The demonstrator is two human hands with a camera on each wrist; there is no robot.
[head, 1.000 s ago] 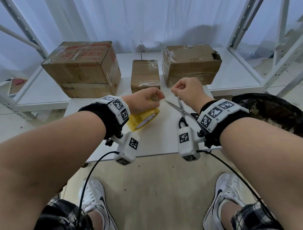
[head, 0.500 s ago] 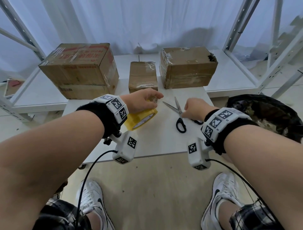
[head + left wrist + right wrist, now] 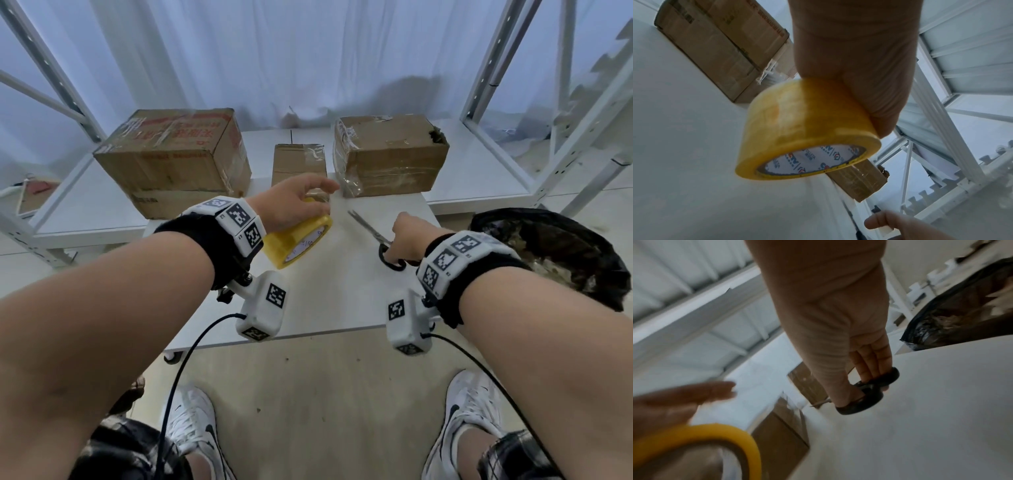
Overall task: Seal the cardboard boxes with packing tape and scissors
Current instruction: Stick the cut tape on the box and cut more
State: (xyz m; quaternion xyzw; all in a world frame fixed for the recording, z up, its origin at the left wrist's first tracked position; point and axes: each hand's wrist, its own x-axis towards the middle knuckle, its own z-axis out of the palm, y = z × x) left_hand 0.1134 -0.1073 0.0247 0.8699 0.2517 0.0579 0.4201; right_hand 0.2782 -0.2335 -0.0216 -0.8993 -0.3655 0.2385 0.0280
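**Tape in your left, scissors in your right**

Head cam: your left hand (image 3: 291,202) holds the yellow tape (image 3: 297,241) up off the white table (image 3: 342,294), thumb and fingers round the roll, index stretched toward the small box (image 3: 298,161). Your right hand (image 3: 409,238) has fingers curled through the scissors' (image 3: 380,236) black loops, blades pointing up-left. A big box (image 3: 174,157) sits back left, a medium box (image 3: 390,154) back right, a black bag (image 3: 555,253) off to the right.

Left wrist cam: the fingers (image 3: 875,104) wrap the tape's (image 3: 807,129) rim, so the roll hangs clear of the table.

Right wrist cam: kinda blurry, but you can see fingers (image 3: 871,360) hooked in the scissors (image 3: 867,394) handles.
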